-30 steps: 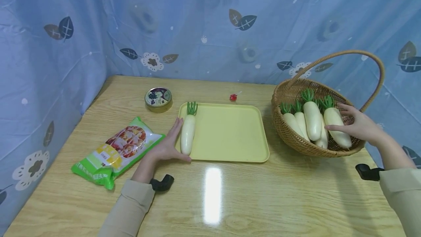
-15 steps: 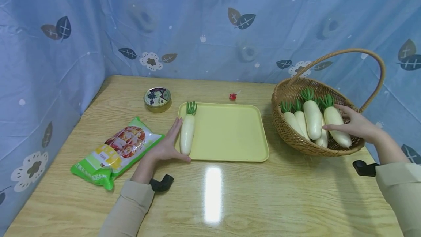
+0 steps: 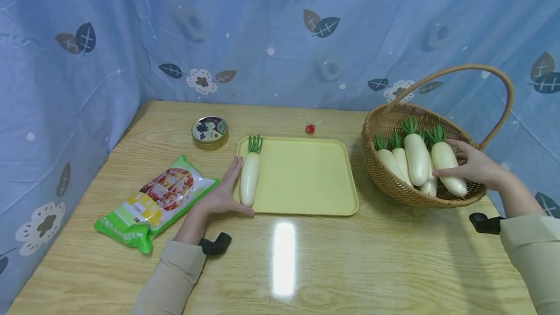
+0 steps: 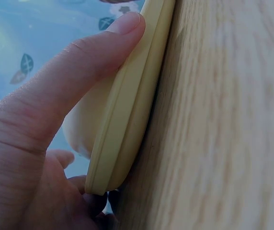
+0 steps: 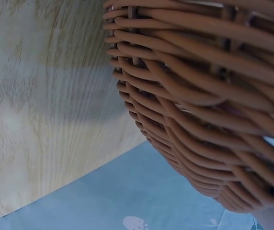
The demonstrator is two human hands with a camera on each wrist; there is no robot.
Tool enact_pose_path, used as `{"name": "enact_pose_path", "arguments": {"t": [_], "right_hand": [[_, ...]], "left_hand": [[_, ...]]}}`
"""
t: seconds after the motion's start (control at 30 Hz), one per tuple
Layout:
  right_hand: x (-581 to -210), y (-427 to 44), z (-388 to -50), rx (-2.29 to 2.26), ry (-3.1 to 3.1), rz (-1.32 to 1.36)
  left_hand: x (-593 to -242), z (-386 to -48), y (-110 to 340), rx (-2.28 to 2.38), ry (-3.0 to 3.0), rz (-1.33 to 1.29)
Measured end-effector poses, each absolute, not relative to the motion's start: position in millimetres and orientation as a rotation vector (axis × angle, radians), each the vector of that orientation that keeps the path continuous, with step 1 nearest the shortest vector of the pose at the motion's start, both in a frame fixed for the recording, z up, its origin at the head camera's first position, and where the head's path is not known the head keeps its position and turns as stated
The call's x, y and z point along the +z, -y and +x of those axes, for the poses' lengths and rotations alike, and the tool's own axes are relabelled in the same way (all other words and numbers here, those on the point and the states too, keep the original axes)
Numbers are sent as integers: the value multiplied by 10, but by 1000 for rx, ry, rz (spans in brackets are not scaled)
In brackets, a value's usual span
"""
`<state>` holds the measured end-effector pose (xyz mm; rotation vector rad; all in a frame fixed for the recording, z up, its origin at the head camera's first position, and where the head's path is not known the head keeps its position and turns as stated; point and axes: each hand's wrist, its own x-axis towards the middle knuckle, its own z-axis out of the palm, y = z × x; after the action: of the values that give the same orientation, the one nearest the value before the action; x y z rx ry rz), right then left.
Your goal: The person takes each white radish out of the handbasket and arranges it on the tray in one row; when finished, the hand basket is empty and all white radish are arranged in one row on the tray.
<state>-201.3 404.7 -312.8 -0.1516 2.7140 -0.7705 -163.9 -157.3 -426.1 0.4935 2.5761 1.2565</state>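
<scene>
A pale yellow tray [image 3: 302, 176] lies on the table, and a white radish [image 3: 250, 179] with green stalks lies along its left side. At the tray's front left corner rests my left hand [image 3: 218, 196]; its fingers lie along the left edge and its thumb along the front rim. The left wrist view shows that thumb [image 4: 86, 57] straight against the tray rim [image 4: 122, 115]. On the right, my right hand [image 3: 479, 166] reaches into a wicker basket [image 3: 395, 193] of several radishes. Its thumb and fingers lie around the rightmost radish [image 3: 445, 159]. The basket [image 5: 175, 91] hides this hand's fingers in the right wrist view.
A green and white food bag [image 3: 157, 203] lies left of the tray, and a round tin [image 3: 210, 132] stands behind it. Beyond the tray's back edge lies a small red item [image 3: 310, 129]. The basket's tall handle [image 3: 474, 68] arches over the right side. A blue curtain [image 3: 271, 28] hangs behind.
My right hand and forearm have shifted slightly to the left, staying at the rightmost radish. My left hand, the tray and its radish look the same.
</scene>
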Motion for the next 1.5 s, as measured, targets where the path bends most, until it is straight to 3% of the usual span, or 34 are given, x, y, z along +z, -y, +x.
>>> {"name": "enact_pose_path", "arguments": {"t": [0.67, 1.5], "right_hand": [[-3005, -4005, -1880, -1012, -2693, -53], [-2730, -3567, -1603, -1108, -2765, -9]], "left_hand": [[-4268, -1640, 1566, 1253, -2572, 490], [-4255, -1629, 1567, 1270, -2570, 496]]}}
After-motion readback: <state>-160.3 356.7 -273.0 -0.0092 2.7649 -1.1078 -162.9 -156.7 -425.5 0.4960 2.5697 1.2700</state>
